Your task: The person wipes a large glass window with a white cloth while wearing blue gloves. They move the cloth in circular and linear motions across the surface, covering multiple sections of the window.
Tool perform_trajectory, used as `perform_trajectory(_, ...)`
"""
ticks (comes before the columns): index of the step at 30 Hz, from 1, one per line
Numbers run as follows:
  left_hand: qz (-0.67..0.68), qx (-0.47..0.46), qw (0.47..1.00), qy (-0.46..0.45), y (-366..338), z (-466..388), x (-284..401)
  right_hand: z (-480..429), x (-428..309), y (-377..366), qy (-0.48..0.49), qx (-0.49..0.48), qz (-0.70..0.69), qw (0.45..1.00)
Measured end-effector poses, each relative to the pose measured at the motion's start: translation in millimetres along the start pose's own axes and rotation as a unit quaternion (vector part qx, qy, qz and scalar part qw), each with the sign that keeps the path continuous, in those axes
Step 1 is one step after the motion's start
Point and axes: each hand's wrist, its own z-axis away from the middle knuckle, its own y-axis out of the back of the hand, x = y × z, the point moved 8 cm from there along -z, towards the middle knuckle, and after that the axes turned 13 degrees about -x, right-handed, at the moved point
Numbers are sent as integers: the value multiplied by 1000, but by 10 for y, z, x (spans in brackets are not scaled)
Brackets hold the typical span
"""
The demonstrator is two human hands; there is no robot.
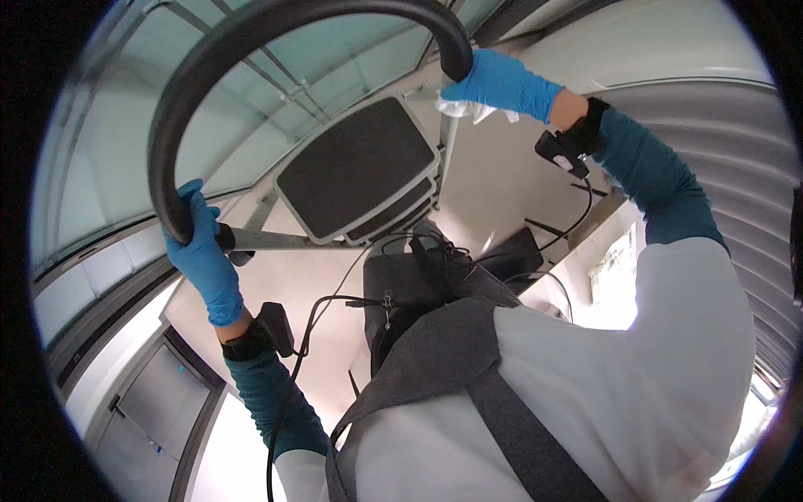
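Note:
A black foam-covered loop handle [263, 31] of a folding step ladder arches across the top of the view. My left hand [204, 260], in a blue glove, grips the handle's left end. My right hand [505, 88], gloved the same way, is closed around its right end. A crumpled white cloth or wipe [473, 112] is pinched under the right palm, against the ladder's side tube. Below and between my hands are the ladder's steps, with a dark ribbed top tread [361, 169] framed in grey.
Glass panels [113, 144] with metal bars stand beyond the handle. A grey ribbed surface [709, 150] rises at the right. A framed door [157, 401] is at lower left. Black cables [313, 320] hang from the wrist-worn modules [276, 327] toward my waist. Pale floor [489, 166] surrounds the ladder.

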Motion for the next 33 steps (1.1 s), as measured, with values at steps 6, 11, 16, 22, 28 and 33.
perform_trajectory(6,11,21,1000,11,29,10,-47,-28,2,6,4,6,28,1000)
perform_trajectory(11,-24,15,999,-47,12,24,29,60,-50,28,11,11,-42,999)
perform_trajectory(16,-1,32,999,-30,25,6,-16,96,-68,46,5,1,-47,999)
perform_trajectory(22,-8,75,997,-34,64,42,-18,74,-31,25,-6,-44,-27,999)
perform_trajectory(28,-22,70,996,-51,50,21,14,99,-91,74,32,-21,42,998)
perform_trajectory(33,4,77,996,-46,53,-4,-14,116,-96,67,36,-38,34,998)
